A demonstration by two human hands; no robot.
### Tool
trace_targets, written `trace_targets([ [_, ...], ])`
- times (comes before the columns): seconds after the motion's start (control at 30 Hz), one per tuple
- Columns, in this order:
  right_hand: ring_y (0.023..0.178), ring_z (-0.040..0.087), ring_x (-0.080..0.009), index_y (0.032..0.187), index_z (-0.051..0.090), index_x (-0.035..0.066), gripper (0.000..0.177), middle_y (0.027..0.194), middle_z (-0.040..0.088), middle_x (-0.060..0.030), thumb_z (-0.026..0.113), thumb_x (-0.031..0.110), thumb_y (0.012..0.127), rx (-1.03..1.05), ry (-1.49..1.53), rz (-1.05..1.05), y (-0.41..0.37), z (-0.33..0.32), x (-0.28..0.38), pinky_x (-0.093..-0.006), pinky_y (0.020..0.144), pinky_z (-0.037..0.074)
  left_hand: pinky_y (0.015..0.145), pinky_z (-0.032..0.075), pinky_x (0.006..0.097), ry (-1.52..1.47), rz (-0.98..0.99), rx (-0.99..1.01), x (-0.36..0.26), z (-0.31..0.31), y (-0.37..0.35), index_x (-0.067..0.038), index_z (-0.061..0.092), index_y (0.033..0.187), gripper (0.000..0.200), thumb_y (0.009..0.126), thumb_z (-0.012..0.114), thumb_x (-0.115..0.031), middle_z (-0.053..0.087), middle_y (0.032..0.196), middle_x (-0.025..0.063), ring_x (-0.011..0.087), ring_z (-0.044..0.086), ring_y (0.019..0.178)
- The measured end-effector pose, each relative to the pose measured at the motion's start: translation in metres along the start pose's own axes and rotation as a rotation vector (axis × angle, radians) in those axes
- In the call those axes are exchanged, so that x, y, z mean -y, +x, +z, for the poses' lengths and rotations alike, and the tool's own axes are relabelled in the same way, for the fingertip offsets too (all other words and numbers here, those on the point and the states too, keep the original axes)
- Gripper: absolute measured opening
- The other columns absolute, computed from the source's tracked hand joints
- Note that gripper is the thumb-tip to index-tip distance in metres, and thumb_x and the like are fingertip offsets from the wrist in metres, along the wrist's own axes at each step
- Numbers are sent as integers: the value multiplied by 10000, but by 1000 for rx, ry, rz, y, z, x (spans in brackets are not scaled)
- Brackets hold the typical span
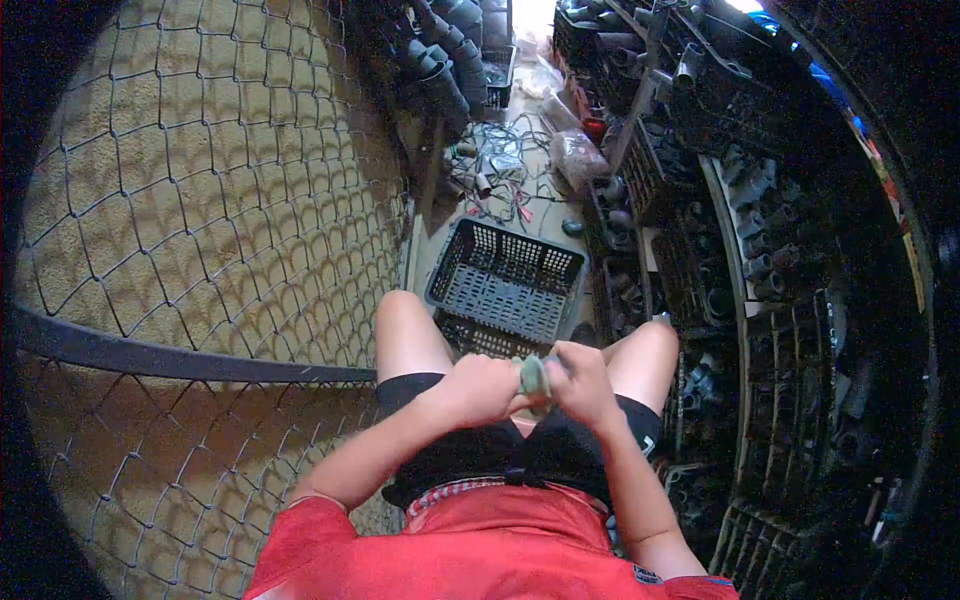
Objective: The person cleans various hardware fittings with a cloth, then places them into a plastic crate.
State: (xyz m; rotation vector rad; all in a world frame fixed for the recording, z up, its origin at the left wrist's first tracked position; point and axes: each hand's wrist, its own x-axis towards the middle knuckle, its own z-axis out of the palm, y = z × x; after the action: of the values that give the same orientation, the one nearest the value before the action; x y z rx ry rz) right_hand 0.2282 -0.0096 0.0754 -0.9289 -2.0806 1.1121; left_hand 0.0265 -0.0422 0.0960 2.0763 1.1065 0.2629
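My left hand and my right hand are close together above my lap, both closed. Between them is a small pale green piece, gripped from both sides. Its kind is not clear, because the fingers cover most of it. Just beyond my knees, a black plastic crate with slotted walls stands on the floor, and I see nothing inside it. Part of its near side is hidden by my hands and legs.
A chain-link fence runs along the left. On the right, racks hold crates and dark pipe fittings. Dark pipes stack at the back left. Plastic bags and loose scraps lie on the floor ahead.
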Motion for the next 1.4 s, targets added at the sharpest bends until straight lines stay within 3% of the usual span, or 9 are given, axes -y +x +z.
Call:
trace_targets([
  [0.1, 806, 641, -248, 1016, 610, -38, 384, 921, 625, -237, 536, 333, 949, 147, 93, 701, 0, 12, -29, -379, 680, 473, 639, 538, 458, 254, -140, -225, 12, 20, 1, -55, 627, 909, 374, 916, 579, -425, 679, 899, 189, 368, 662, 752],
  [0.23, 910, 627, -249, 1075, 583, -38, 300, 912, 632, -164, 530, 234, 962, -87, 275, 428, -15, 35, -39, -352, 822, 472, 588, 531, 402, 100, -56, -359, 38, 48, 0, -21, 630, 948, 415, 931, 571, -432, 693, 856, 152, 298, 668, 667],
  [0.3, 949, 614, -237, 1101, 571, -31, 293, 941, 621, -162, 530, 222, 959, -73, 258, 305, -20, 32, -43, -350, 845, 465, 637, 528, 408, -766, -130, -123, 47, 61, -3, -16, 622, 1080, 445, 964, 534, -437, 677, 872, 79, 233, 646, 689],
  [0.4, 1087, 552, -208, 1193, 525, -6, 307, 1107, 576, -154, 541, 173, 945, 34, 240, 204, -19, 25, -48, -338, 936, 434, 633, 521, 349, -1032, -236, 197, 67, 42, -1, -14, 615, 1126, 541, 986, 459, -513, 657, 922, 38, 162, 621, 743],
  [0.47, 1132, 524, -206, 1239, 496, -1, 343, 1176, 548, -122, 558, 144, 934, 59, 470, 208, -13, 26, -57, -334, 988, 409, 632, 522, 329, -1007, -110, -25, 91, 52, 13, -15, 613, 1130, 596, 976, 440, -564, 668, 904, 83, 171, 634, 774],
  [0.6, 1168, 492, -150, 1331, 460, 41, 439, 1186, 546, -55, 568, 55, 905, -143, 664, 425, 12, 20, -99, -301, 1002, 396, 737, 503, 383, -730, -589, -244, 119, -5, 44, 6, 619, 1122, 616, 954, 487, -572, 675, 948, 91, 203, 619, 822],
  [0.73, 927, 589, -140, 1248, 569, 37, 446, 1055, 639, -61, 701, 100, 827, -255, 378, 554, 35, 19, -210, -303, 793, 493, 664, 466, 333, -841, -558, -789, 254, 16, 85, 21, 685, 893, 592, 968, 485, -531, 660, 761, 53, 138, 576, 689],
  [1.03, 867, 655, -391, 1074, 570, 58, 414, 915, 682, -205, 709, 301, 770, 108, -453, 775, 80, 69, -381, -466, 776, 517, 753, 475, 314, -815, -688, -822, 280, -3, 125, 40, 660, 973, 559, 993, 476, -487, 679, 892, 67, 140, 604, 810],
  [1.4, 970, 625, -302, 1044, 670, 108, 246, 920, 713, -105, 566, 190, 838, 643, -960, 517, 72, 156, -522, -475, 915, 436, 847, 453, 298, -942, -896, -728, 269, -15, 131, 32, 639, 1092, 545, 1019, 423, -463, 668, 1017, 62, 136, 587, 917],
])
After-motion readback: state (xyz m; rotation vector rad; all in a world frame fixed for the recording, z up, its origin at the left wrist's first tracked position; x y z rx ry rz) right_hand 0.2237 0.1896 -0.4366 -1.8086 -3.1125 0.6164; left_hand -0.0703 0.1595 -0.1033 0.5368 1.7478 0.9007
